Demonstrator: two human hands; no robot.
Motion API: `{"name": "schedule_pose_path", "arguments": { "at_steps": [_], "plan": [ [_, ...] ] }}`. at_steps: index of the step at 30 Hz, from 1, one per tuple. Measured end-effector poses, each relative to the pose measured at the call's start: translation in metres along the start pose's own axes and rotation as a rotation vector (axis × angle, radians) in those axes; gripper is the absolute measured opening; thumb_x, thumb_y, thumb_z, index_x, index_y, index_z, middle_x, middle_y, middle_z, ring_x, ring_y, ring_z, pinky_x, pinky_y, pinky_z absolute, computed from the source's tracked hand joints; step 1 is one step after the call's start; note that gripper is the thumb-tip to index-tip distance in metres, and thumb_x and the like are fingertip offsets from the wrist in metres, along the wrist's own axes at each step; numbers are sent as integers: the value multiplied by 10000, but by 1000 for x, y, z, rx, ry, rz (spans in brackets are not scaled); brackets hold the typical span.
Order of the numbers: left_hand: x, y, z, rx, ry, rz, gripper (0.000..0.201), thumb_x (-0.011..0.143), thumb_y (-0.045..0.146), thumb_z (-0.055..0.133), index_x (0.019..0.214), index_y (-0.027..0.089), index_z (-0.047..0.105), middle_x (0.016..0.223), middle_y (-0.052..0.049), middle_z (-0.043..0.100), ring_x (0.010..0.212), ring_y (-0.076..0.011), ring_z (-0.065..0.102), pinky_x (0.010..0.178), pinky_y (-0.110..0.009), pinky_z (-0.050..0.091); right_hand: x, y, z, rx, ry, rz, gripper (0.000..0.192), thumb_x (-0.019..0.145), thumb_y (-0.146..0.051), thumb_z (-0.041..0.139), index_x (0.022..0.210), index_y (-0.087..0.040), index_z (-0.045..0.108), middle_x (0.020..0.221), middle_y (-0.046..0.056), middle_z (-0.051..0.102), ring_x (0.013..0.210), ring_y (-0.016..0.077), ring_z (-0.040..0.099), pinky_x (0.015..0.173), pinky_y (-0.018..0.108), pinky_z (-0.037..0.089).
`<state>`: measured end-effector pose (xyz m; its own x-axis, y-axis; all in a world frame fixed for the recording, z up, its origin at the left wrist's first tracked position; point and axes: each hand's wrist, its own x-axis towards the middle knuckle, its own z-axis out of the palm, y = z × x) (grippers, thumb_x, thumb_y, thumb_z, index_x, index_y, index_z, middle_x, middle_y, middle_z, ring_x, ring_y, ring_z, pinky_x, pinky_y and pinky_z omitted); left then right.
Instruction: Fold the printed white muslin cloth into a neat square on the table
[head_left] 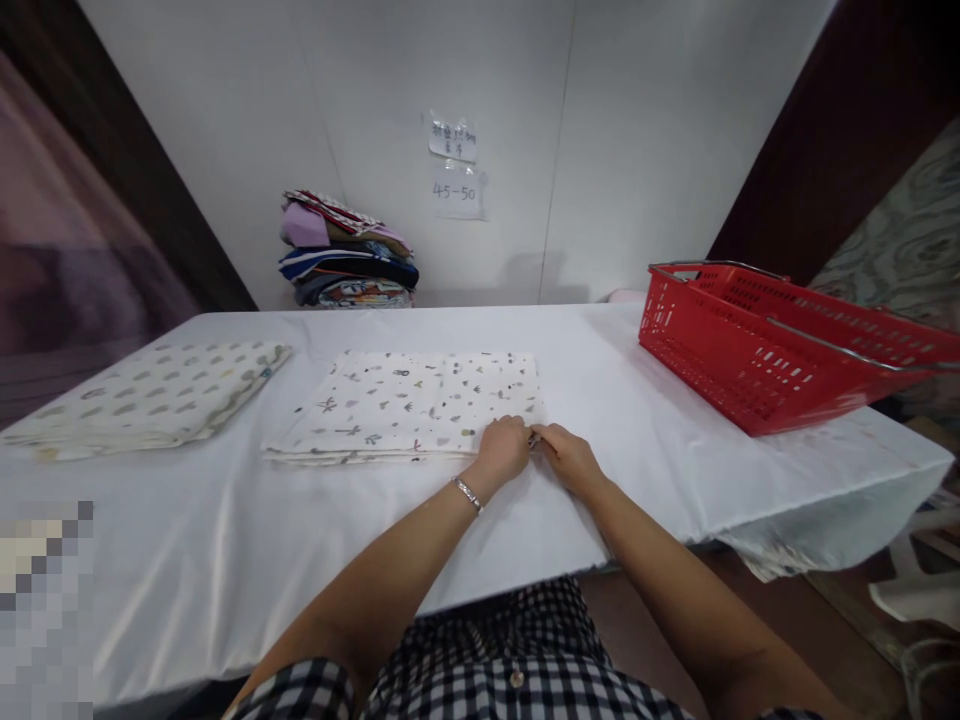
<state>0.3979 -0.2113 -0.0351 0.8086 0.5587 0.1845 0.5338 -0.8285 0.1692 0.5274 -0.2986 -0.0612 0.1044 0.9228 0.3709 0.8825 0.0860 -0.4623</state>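
Note:
A white cloth (420, 400) with small printed motifs lies folded in a flat rectangle on the table in front of me. My left hand (505, 447), with a silver bracelet at the wrist, is closed at the cloth's near right corner. Just to its right, my right hand (568, 457) pinches the same corner between thumb and fingertips. A small dark bit shows between the two hands, too small to make out. Both hands touch the cloth, and its corner is partly hidden under them.
Another folded cloth (165, 395) with grey heart-like prints lies to the left. Folded fabrics (349, 255) are stacked at the back by the wall. A red plastic basket (750, 350) with metal handles stands on the right of the white-covered table (300, 560). Paper signs (456, 190) hang on the wall.

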Motion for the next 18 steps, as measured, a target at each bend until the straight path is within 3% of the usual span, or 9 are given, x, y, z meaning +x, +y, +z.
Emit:
{"name": "schedule_pose_path", "arguments": {
  "at_steps": [6,10,14,18],
  "plan": [
    [-6,1,-1,17,22,7,161,805,138,471,850,160,624,875,-65,606,853,-189,546,734,-311,423,-4,4,0,-130,-29,18,240,911,-259,374,1058,-247,564,986,19,622,880,172,592,711,271,447],
    [-16,-9,1,121,74,64,187,797,78,437,867,150,595,895,-82,582,887,-204,517,722,-335,411,-8,8,-1,-218,-50,24,261,909,-245,344,1065,-249,554,1012,23,623,870,173,599,660,264,440],
    [-34,-34,2,192,74,93,190,792,60,437,883,148,578,930,-78,576,895,-205,499,711,-334,400,-12,11,-2,-259,-122,14,280,915,-265,319,1085,-251,540,1040,21,620,861,172,604,639,266,440],
    [-59,-71,-5,208,87,57,226,801,50,423,918,160,583,970,-70,588,916,-195,499,745,-329,395,-17,14,-1,-289,-164,10,301,922,-306,289,1085,-250,536,1030,19,613,821,170,602,598,268,435]
  ]
}}
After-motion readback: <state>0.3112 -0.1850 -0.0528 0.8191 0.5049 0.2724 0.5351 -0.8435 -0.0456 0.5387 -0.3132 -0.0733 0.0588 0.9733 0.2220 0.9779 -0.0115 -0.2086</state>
